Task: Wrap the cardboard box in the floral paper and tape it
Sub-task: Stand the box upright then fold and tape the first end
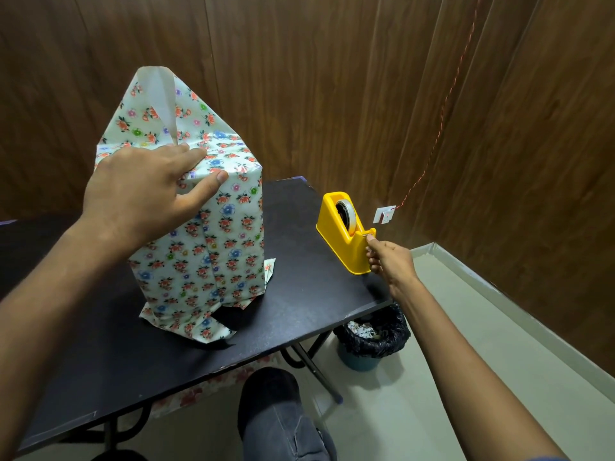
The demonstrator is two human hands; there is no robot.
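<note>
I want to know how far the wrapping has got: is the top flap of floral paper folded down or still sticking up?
Still up: the floral paper flap rises above the box top, where the left hand presses.

left hand pressing floral paper on upright box; right hand pinching tape at yellow dispenser

Soft, even indoor light falls from above, moderately bright, with no harsh glare. The box wrapped in floral paper casts a faint shadow on the black table. Focus is sharp centrally; wide-angle distortion bends the wood-panelled wall and stretches the forearms at the edges
</note>
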